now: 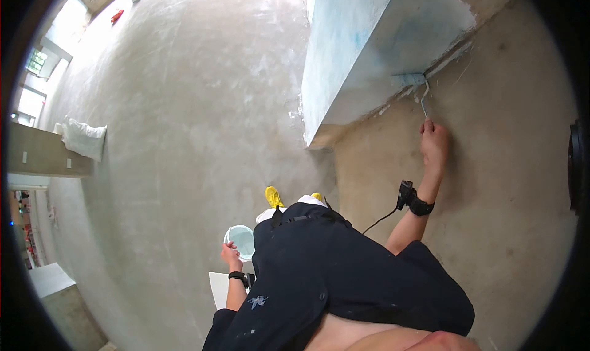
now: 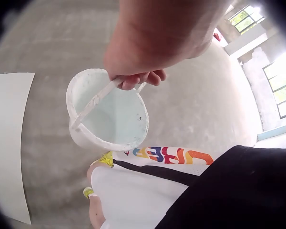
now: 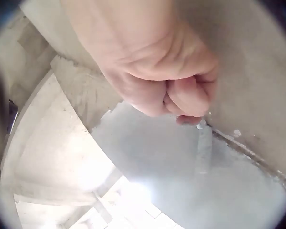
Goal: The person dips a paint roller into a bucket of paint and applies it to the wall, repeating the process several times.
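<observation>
In the head view my right hand grips the handle of a small paint roller. The roller lies against the side of a jutting column coated in pale blue-white paint, close to the corner where it meets the bare wall. Curled fingers of that hand fill the right wrist view, with the roller beyond them. Low by the hip, my left hand holds a white bucket by its handle. The bucket is pale inside, its rim crusted with paint.
A white sheet lies on the grey floor beside the bucket. To the far left, a white sack rests near a low wall. A cable runs from the right wrist camera toward the body.
</observation>
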